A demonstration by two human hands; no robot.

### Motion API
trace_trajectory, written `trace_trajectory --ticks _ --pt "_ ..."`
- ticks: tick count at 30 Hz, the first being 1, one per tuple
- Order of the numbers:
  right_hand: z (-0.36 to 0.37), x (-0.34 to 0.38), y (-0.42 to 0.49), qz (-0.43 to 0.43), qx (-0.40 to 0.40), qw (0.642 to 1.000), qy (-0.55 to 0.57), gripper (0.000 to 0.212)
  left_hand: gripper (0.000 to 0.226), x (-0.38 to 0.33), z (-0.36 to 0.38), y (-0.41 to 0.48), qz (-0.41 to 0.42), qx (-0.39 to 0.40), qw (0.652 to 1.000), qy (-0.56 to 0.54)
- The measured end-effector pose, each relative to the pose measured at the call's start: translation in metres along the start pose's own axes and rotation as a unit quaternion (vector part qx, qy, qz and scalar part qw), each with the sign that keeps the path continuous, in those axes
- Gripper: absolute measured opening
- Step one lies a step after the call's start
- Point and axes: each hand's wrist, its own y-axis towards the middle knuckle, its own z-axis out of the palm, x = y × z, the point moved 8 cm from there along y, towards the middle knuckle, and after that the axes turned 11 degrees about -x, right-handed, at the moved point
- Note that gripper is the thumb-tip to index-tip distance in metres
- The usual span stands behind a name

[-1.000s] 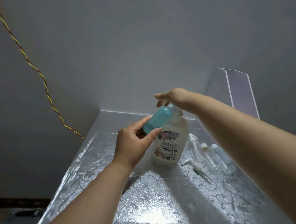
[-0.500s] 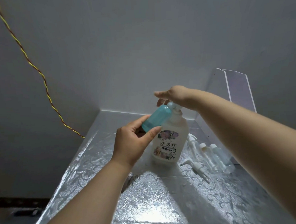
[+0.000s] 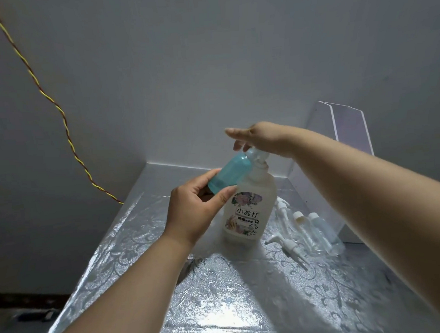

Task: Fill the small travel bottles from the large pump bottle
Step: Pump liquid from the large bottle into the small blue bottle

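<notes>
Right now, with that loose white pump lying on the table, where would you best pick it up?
Likely by the thick collar in the middle of the loose white pump, pinched from above. It lies flat on the table, its thin tube looks bendy, and the small clear bottles crowd its right side.

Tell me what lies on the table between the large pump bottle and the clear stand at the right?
In the head view, several small clear bottles and loose white spray tops lie there.
</notes>
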Motion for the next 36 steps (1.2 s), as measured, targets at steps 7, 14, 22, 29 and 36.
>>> trace_trajectory --ticks 7,14,22,29,36 --pt "0.009 -0.003 -0.001 0.015 0.004 0.999 0.045 0.056 0.034 0.005 0.000 0.001 -0.005 0.001 1.000 0.004" --pt "0.006 -0.005 0.000 0.018 -0.004 0.997 0.077 0.058 0.034 0.009 0.002 0.000 -0.030 0.007 0.999 -0.024" --pt "-0.009 -0.020 0.000 0.067 -0.114 0.943 0.304 0.061 0.046 0.026 0.002 0.001 -0.104 0.020 0.992 -0.070" --pt "-0.022 -0.031 -0.017 0.122 -0.173 0.894 0.394 0.055 0.052 0.032 0.004 -0.002 -0.190 0.027 0.963 -0.191" --pt "-0.023 -0.049 -0.042 0.143 -0.202 0.886 0.392 0.038 0.062 0.031 0.007 -0.002 -0.252 0.055 0.899 -0.353"
